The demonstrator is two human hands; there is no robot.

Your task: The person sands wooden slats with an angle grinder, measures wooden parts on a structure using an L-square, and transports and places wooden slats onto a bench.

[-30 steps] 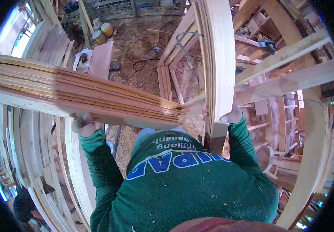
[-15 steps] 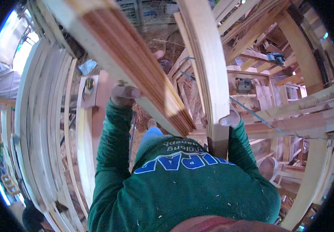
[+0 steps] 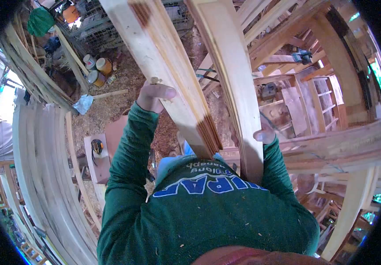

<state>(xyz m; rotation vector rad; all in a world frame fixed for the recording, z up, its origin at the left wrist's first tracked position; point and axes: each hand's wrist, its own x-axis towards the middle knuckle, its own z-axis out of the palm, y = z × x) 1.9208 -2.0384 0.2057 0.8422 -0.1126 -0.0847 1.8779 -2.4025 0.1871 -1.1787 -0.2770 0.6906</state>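
We hold two wooden pieces up in front of our chest. The left bundle of thin strips [image 3: 173, 84] is pale on its broad face, with reddish-brown edges showing at its near end; it slants from far left down toward the near centre. The curved laminated beam [image 3: 234, 79] on the right is pale too, built of glued layers, and stands nearly upright, bowing slightly, its near end close against our shirt.

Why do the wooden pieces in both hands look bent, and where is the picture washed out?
Head view: fisheye distortion bows the stack of wood strips in the left hand and the plank at the right hand; black vignette rings the frame; daylight blows out the left edge; hands look sharp.
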